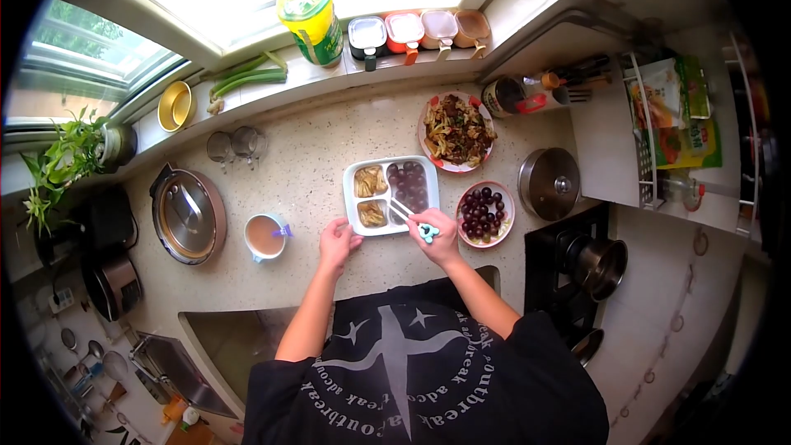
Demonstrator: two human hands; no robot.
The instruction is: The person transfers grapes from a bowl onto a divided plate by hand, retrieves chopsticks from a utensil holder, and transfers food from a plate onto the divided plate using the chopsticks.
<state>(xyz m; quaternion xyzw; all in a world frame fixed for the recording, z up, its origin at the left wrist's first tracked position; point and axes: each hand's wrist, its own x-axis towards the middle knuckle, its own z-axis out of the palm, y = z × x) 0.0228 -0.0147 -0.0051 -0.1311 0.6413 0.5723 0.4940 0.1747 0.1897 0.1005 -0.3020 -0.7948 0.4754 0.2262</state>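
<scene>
A white divided tray (351, 198) lies on the counter, with brownish food in two small compartments and dark grapes (411, 185) in the large one. My right hand (436, 237) is closed on white chopsticks (401, 208) with a mint-green holder, their tips over the tray's middle divider. Beside the tray's lower left corner is my left hand (336, 243), fingers apart and holding nothing. A bowl of dark grapes (484, 214) stands right of my right hand. Behind it sits a plate of cooked food (458, 132).
A mug (266, 236) and a lidded pan (189, 214) stand at left. Two glasses (245, 142) are behind them. A lidded pot (549, 185) and the stove (568, 259) are at right. Spice boxes (405, 31) line the sill.
</scene>
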